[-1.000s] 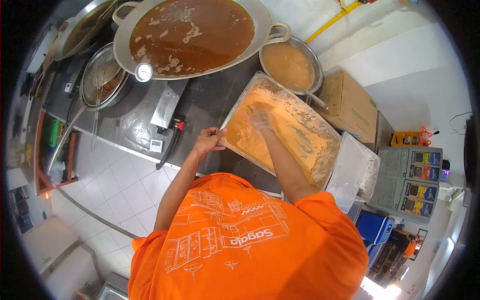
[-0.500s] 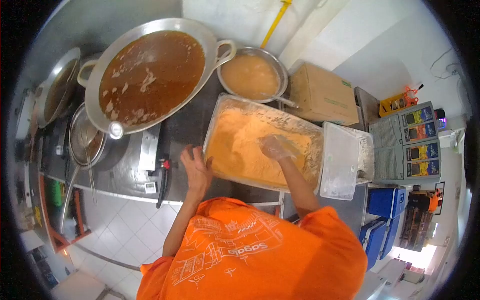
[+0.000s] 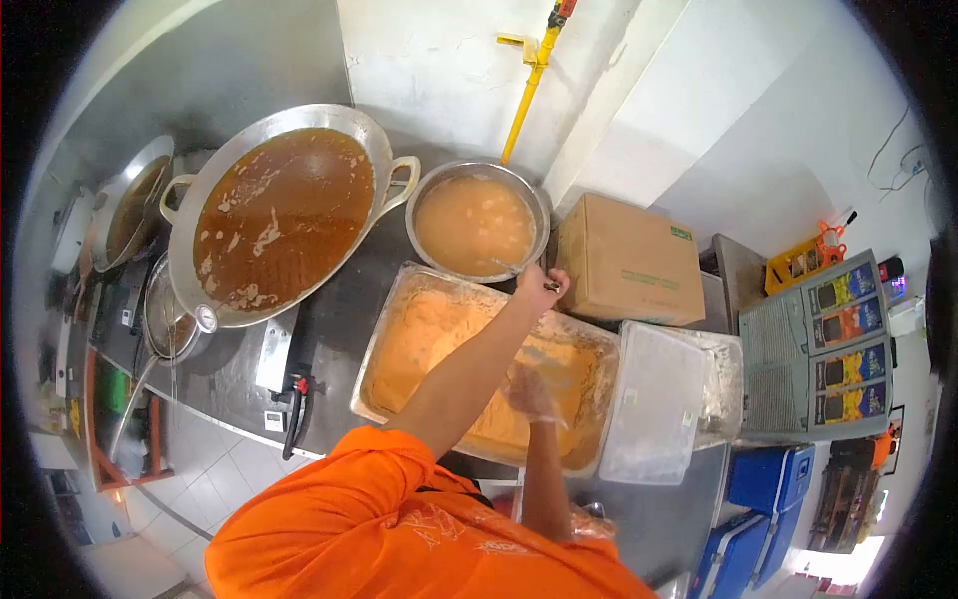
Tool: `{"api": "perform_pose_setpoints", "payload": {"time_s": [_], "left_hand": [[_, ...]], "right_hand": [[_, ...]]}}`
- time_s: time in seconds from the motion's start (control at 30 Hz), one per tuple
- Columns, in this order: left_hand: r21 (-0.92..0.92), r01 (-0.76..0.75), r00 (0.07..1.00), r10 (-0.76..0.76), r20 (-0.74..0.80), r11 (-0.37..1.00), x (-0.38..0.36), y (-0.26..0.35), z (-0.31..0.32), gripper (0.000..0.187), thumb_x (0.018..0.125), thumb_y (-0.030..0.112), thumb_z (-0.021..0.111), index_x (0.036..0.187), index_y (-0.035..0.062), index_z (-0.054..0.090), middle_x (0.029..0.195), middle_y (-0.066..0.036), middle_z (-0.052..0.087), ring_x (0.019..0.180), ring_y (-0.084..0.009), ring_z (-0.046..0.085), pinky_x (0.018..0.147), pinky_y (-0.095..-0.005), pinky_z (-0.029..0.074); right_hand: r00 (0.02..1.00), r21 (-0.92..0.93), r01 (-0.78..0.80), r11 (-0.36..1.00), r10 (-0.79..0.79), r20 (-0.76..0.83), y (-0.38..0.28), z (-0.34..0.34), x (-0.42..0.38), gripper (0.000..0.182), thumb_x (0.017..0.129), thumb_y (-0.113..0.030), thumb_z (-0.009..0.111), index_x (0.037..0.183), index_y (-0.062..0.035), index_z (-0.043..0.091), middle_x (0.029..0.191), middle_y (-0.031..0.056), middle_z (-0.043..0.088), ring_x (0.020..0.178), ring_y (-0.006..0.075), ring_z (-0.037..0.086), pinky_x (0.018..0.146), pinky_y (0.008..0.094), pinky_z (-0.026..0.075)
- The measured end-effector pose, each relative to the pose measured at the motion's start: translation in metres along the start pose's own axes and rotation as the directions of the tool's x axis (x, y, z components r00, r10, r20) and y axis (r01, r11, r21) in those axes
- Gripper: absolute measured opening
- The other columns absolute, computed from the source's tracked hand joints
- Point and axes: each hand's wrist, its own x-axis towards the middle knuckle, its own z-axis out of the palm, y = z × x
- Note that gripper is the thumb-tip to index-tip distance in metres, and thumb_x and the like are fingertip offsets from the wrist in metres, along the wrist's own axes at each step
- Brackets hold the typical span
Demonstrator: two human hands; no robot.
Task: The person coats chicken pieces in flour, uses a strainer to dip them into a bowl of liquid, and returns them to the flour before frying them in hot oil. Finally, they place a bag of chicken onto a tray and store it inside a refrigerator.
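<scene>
In the head view, the person's left hand reaches across the body and is closed around the handle of a utensil that dips into a metal bowl of cloudy, tan liquid. The right hand, in what looks like a clear glove, is low over the orange powder in a wide tray just in front of the bowl; the left forearm passes close by it, and I cannot tell whether its fingers hold anything. The crossed arms look like the main risk: a bump between them could jog the utensil and spill liquid. Drips on the powder would probably clump it. The cardboard box beside the bowl leaves the left hand little room, so a wide swing might knock it or tip the bowl.
</scene>
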Motion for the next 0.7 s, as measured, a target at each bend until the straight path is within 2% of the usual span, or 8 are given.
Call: {"api": "perform_pose_setpoints", "payload": {"time_s": [0.03, 0.07, 0.13, 0.17, 0.47, 0.5, 0.57, 0.7], "left_hand": [[0.146, -0.249, 0.965, 0.257, -0.043, 0.957, 0.015, -0.001, -0.004, 0.039, 0.096, 0.013, 0.039, 0.131, -0.0018, 0.029, 0.106, -0.019, 0.044, 0.075, -0.0234, 0.051, 0.062, -0.035, 0.048], [0.147, -0.255, 0.964, 0.264, -0.042, 0.956, 0.015, 0.001, -0.001, 0.039, 0.096, 0.013, 0.039, 0.131, -0.0018, 0.029, 0.106, -0.019, 0.044, 0.075, -0.0234, 0.051, 0.062, -0.035, 0.048], [0.249, -0.302, 0.942, 0.328, -0.071, 0.92, 0.009, 0.008, 0.002, 0.009, 0.097, 0.011, 0.035, 0.099, 0.0032, 0.038, 0.072, -0.006, 0.037, 0.055, -0.0164, 0.036, 0.048, -0.0309, 0.036], [0.332, -0.393, 0.89, 0.446, -0.098, 0.857, 0.012, 0.008, 0.002, 0.008, 0.097, 0.011, 0.035, 0.1, 0.0053, 0.04, 0.072, -0.006, 0.037, 0.055, -0.0152, 0.034, 0.044, -0.0302, 0.031], [0.718, -0.424, 0.77, 0.637, -0.035, 0.552, -0.057, 0.015, -0.018, 0.026, 0.101, 0.026, 0.041, 0.092, 0.0031, 0.048, 0.062, -0.005, 0.042, 0.047, -0.0153, 0.043, 0.041, -0.0327, 0.03], [0.715, -0.428, 0.768, 0.64, -0.035, 0.553, -0.06, 0.018, -0.025, 0.026, 0.101, 0.026, 0.041, 0.092, 0.0031, 0.048, 0.062, -0.005, 0.042, 0.047, -0.0153, 0.043, 0.041, -0.0327, 0.03], [0.829, -0.375, 0.722, 0.691, -0.02, 0.415, -0.056, 0.027, -0.048, 0.033, 0.102, 0.03, 0.04, 0.088, 0.0006, 0.047, 0.06, -0.005, 0.044, 0.043, -0.0152, 0.044, 0.037, -0.0321, 0.027], [0.839, -0.354, 0.737, 0.676, -0.023, 0.413, -0.098, 0.028, -0.053, 0.035, 0.104, 0.029, 0.037, 0.082, 0.0028, 0.045, 0.06, -0.004, 0.043, 0.042, -0.0138, 0.041, 0.036, -0.0303, 0.025]], "right_hand": [[0.953, 0.026, -0.21, 0.977, 0.199, 0.227, -0.01, -0.017, 0.003, 0.035, 0.092, -0.038, 0.055, 0.098, -0.0045, 0.062, 0.085, 0.0204, 0.063, 0.081, 0.0407, 0.062, 0.073, 0.0494, 0.05], [0.818, 0.003, -0.411, 0.912, 0.367, 0.443, -0.015, -0.03, 0.005, 0.036, 0.092, -0.036, 0.055, 0.105, -0.0028, 0.062, 0.1, 0.0252, 0.064, 0.092, 0.0432, 0.061, 0.083, 0.0503, 0.049], [0.792, 0.035, -0.42, 0.907, 0.348, 0.501, -0.012, -0.039, 0.008, 0.035, 0.091, -0.035, 0.056, 0.105, -0.0032, 0.062, 0.101, 0.0253, 0.064, 0.094, 0.0425, 0.061, 0.082, 0.0505, 0.049], [0.76, 0.06, -0.435, 0.898, 0.331, 0.56, -0.012, -0.041, 0.007, 0.035, 0.091, -0.035, 0.057, 0.105, -0.0037, 0.062, 0.102, 0.0255, 0.064, 0.095, 0.0418, 0.062, 0.082, 0.0506, 0.049], [0.8, 0.187, -0.423, 0.887, 0.268, 0.537, 0.014, -0.015, -0.009, 0.029, 0.088, -0.029, 0.06, 0.093, -0.0015, 0.062, 0.092, 0.0229, 0.065, 0.083, 0.041, 0.062, 0.072, 0.0518, 0.047], [0.801, 0.187, -0.418, 0.889, 0.263, 0.538, 0.034, 0.021, -0.039, 0.029, 0.088, -0.029, 0.06, 0.093, -0.0015, 0.062, 0.092, 0.0229, 0.065, 0.083, 0.041, 0.062, 0.072, 0.0518, 0.047], [0.862, 0.114, -0.247, 0.962, 0.165, 0.479, 0.079, 0.093, -0.083, 0.029, 0.087, -0.031, 0.061, 0.087, -0.002, 0.061, 0.085, 0.0223, 0.063, 0.073, 0.0408, 0.059, 0.066, 0.0508, 0.047], [0.907, 0.07, -0.046, 0.996, 0.012, 0.421, 0.032, 0.008, -0.035, 0.03, 0.086, -0.031, 0.061, 0.079, -0.0022, 0.06, 0.074, 0.0219, 0.059, 0.067, 0.039, 0.056, 0.061, 0.0486, 0.044]]}}
